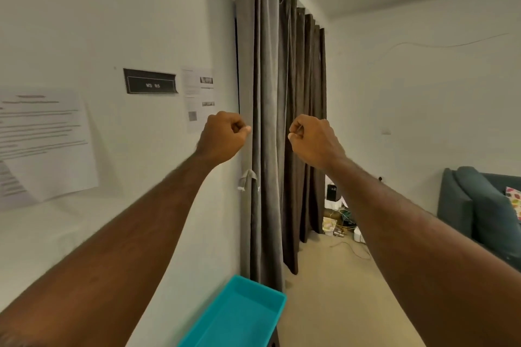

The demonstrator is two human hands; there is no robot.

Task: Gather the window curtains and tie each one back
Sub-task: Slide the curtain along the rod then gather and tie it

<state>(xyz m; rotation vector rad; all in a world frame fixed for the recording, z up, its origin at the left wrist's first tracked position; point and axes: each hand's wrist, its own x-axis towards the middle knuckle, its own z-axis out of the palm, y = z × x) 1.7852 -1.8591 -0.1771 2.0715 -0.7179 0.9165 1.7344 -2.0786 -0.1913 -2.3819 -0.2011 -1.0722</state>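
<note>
Both arms are reaching out toward the grey curtain [265, 121], which is hanging in folds from the rod beside the wall. The left hand [225, 135] is sitting at the curtain's left edge with its fingers curled into a fist, thumb tip touching the fabric. The right hand [313, 138] is hovering at the curtain's right side, fingers also curled, apparently holding nothing. A pale tie-back strip [248, 179] is dangling on the curtain just below the left hand. A teal tray [239, 315] is lying below the curtain.
</note>
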